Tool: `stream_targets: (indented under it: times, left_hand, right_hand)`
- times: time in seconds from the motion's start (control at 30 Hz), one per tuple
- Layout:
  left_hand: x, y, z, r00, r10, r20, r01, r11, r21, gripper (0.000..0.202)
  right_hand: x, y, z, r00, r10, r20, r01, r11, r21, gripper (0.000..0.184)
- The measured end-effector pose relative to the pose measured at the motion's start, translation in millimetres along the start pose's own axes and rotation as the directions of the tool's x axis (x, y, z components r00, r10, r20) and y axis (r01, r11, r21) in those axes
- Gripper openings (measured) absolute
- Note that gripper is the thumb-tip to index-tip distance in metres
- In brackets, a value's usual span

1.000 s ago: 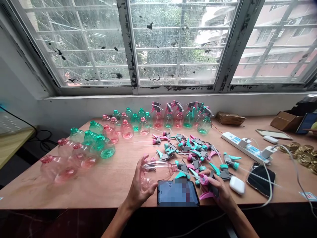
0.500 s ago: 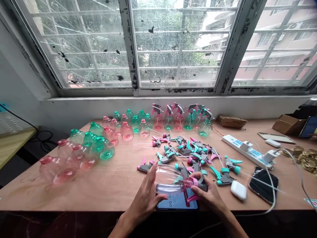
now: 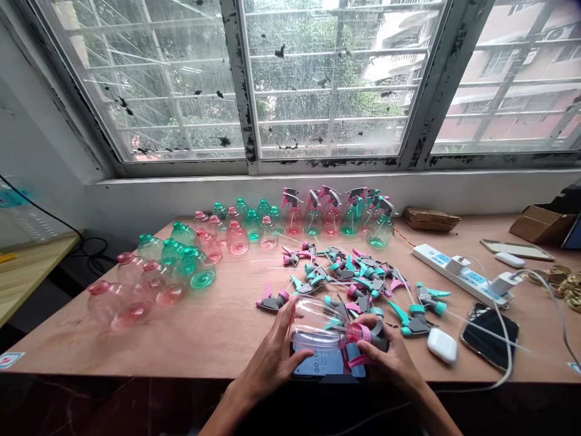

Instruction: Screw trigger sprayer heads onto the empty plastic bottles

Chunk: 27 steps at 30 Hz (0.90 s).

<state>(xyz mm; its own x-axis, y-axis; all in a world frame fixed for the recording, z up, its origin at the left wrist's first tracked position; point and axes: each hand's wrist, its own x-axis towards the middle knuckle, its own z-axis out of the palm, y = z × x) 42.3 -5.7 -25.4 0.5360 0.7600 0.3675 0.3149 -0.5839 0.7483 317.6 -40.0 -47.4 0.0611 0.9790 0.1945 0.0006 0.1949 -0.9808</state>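
A clear pink spray bottle (image 3: 318,324) lies sideways between my hands, over a phone (image 3: 313,365) with a lit screen. My left hand (image 3: 276,345) is wrapped round the bottle's base end. With its fingers closed round the grey and pink spray head (image 3: 374,335), my right hand (image 3: 385,351) grips the neck end; the head sits at the bottle's mouth. Just beyond lies a pile of loose trigger spray heads (image 3: 358,275) in grey, pink and teal. One pink-and-grey spray head (image 3: 272,300) rests near my left fingertips.
Pink and green bottles without heads (image 3: 175,260) stand at the left. Several bottles with spray heads (image 3: 331,215) line the wall. On the right are a power strip (image 3: 458,272), a white earbud case (image 3: 442,346), a dark phone (image 3: 490,335) and cables.
The view has shifted slightly, so the table's things sit a little further right. Both hands keep their hold on the bottle and spray head, with little visible movement.
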Motion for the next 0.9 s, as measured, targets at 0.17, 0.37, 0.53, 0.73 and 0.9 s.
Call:
stream_targets:
  times: [0.17,0.37,0.53,0.73,0.9]
  left_hand:
    - [-0.3,-1.9,-1.9,0.998,-0.060,0.008,0.060,0.991,-0.118,0.098]
    - [-1.0,-5.4,0.9,0.996,-0.089,-0.011,0.086,0.980,-0.177,0.080]
    - [-1.9,1.7,-1.1,0.992,-0.120,0.034,0.120,0.844,-0.522,0.095]
    - [-0.7,7.8,-16.6,0.984,-0.138,0.113,0.179,0.785,-0.593,0.089]
    - [-4.9,0.1,-16.9,0.968,-0.167,0.188,0.248,0.752,-0.611,0.086]
  right_hand:
    - [-0.2,-2.1,2.4,1.000,0.017,0.015,-0.018,0.999,0.033,0.033]
    - [1.1,-2.1,-2.0,1.000,0.008,0.029,-0.007,1.000,-0.010,0.031]
    - [0.8,-1.4,-2.7,0.999,-0.037,0.037,0.038,0.998,-0.040,0.026]
    - [0.3,-0.8,-1.2,0.999,-0.040,0.016,0.041,0.998,-0.041,0.029]
    - [-0.2,-1.2,0.7,1.000,0.022,0.002,-0.022,1.000,0.000,0.036]
